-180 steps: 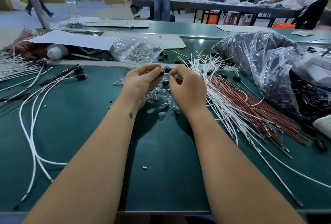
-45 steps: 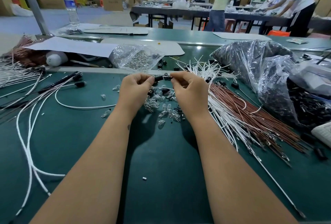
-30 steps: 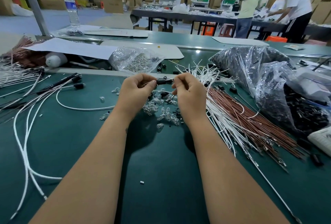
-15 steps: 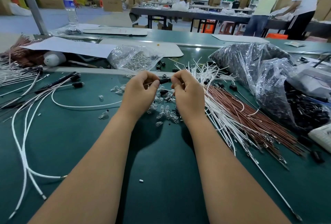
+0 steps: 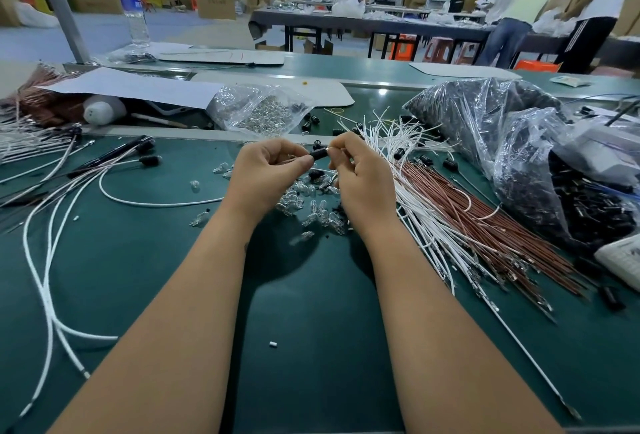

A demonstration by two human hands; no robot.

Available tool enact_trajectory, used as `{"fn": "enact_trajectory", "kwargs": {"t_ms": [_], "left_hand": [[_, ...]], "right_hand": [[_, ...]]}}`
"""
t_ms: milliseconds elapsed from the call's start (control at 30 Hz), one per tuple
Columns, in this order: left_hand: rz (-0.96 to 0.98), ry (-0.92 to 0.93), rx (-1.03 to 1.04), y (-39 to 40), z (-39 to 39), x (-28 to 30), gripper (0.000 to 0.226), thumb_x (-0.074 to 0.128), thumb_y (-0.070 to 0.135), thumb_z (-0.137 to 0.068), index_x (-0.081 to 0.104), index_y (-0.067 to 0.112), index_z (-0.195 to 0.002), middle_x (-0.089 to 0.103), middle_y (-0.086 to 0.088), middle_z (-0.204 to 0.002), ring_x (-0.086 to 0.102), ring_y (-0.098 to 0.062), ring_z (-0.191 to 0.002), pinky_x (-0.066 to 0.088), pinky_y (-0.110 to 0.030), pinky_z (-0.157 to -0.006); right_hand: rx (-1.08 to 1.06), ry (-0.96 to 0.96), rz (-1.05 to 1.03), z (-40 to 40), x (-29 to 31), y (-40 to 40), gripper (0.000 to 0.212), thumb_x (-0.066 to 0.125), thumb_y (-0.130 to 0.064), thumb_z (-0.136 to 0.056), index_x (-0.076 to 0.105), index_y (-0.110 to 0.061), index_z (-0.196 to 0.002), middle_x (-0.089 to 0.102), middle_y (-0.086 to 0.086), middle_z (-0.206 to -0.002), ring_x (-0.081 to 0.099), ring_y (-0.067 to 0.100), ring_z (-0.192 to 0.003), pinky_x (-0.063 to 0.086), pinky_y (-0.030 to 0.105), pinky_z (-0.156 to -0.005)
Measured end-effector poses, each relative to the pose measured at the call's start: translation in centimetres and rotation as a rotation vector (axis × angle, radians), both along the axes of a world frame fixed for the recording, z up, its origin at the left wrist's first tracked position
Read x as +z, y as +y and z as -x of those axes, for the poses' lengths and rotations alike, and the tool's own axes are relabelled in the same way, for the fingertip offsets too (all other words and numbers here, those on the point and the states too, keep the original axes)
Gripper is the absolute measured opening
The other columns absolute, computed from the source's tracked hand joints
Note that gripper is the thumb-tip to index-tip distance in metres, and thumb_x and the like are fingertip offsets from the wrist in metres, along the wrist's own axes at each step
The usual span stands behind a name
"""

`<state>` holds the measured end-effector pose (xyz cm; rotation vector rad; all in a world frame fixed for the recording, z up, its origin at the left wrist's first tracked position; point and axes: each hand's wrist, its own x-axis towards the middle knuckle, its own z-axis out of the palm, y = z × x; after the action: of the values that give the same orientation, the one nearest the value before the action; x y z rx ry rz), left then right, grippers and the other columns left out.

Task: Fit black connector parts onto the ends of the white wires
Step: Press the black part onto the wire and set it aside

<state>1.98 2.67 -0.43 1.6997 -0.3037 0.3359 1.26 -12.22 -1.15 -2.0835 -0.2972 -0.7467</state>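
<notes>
Worktop: green, in a big room of boxes.
Left hand: pinches the connector.
Right hand: curled, pinching its other end.
Wires: white pile just right.
Feel: tiny, light, hard; wire bendy, hold near the tip.

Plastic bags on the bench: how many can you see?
3: a clear bag of small bulbs behind the hands, and two bags of black parts, far right and right.

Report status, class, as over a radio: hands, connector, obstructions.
Left hand and right hand both pinching black connector between them. White wire trails left from left grip. Loose clear bulbs below; nothing blocking.
</notes>
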Motion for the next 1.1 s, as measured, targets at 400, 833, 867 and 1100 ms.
{"fn": "enact_trajectory", "kwargs": {"t_ms": [400,833,867,1100], "left_hand": [[0.110,-0.037,-0.032,0.2,0.2,0.5,0.009,0.079,0.014,-0.077,0.076,0.022,-0.076,0.051,-0.046,-0.072,0.043,-0.027,-0.068,0.034,-0.038,-0.069],[0.080,-0.049,-0.098,-1.3,0.2,0.6,0.022,0.059,-0.002,-0.090,0.066,0.010,-0.107,0.065,0.018,-0.055,0.055,0.009,-0.047,0.038,-0.001,-0.051],[0.071,-0.052,-0.103,-1.4,0.2,0.6,0.023,0.057,-0.002,-0.091,0.065,0.007,-0.111,0.062,0.019,-0.051,0.052,0.009,-0.044,0.036,0.000,-0.049],[0.009,0.002,-0.086,-1.0,0.1,0.5,0.024,0.056,-0.001,-0.092,0.064,-0.003,-0.115,0.054,0.019,-0.043,0.050,0.009,-0.044,0.035,-0.001,-0.049]], "right_hand": [[-0.059,-0.070,0.071,0.3,0.4,0.2,0.013,0.046,-0.019,-0.100,0.058,-0.017,-0.095,0.062,-0.002,-0.074,0.053,0.018,-0.060,0.040,0.033,-0.053],[0.251,0.228,-0.554,0.4,1.6,0.7,0.012,0.055,-0.002,-0.095,0.062,-0.009,-0.088,0.063,0.004,-0.066,0.059,0.008,-0.054,0.053,0.023,-0.054],[0.252,0.235,-0.572,0.4,1.7,0.6,0.011,0.055,-0.002,-0.095,0.062,-0.007,-0.088,0.063,0.004,-0.066,0.058,0.007,-0.052,0.052,0.022,-0.053],[0.237,0.304,-0.572,0.6,2.1,0.6,0.011,0.053,-0.002,-0.096,0.063,0.000,-0.094,0.061,0.006,-0.066,0.056,0.005,-0.048,0.047,0.017,-0.049]]}}
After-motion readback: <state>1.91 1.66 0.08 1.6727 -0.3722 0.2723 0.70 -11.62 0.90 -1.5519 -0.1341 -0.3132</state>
